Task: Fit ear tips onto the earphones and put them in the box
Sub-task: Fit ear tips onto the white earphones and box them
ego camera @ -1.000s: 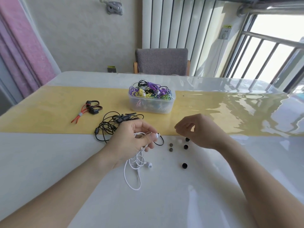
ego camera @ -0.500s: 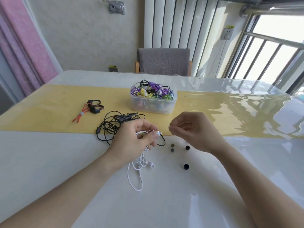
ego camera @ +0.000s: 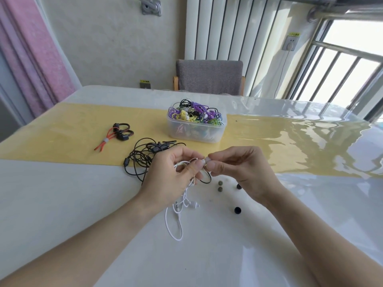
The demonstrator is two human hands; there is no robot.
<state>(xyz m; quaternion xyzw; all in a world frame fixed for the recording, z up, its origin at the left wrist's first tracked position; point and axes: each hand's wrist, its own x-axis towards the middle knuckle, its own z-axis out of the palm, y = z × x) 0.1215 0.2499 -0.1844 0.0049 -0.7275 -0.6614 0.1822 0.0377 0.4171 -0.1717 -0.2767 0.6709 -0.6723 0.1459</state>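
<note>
My left hand (ego camera: 174,172) holds white wired earphones (ego camera: 180,206), pinching one earbud at its fingertips; the cable hangs to the table with the second earbud (ego camera: 194,205) lying below. My right hand (ego camera: 238,168) pinches something small against that held earbud, too hidden by fingertips to identify. Loose ear tips lie on the table: two grey ones (ego camera: 220,186) and two black ones (ego camera: 237,210). The clear plastic box (ego camera: 195,132), full of coloured earphones, stands behind my hands.
A tangle of black earphones (ego camera: 145,156) lies left of my hands. Red and black earphones (ego camera: 116,134) rest further left on the yellow runner (ego camera: 62,131). A grey chair (ego camera: 209,76) stands at the table's far edge.
My right hand moved left from above the loose ear tips to meet the earbud held by my left hand. The left hand rose slightly.
</note>
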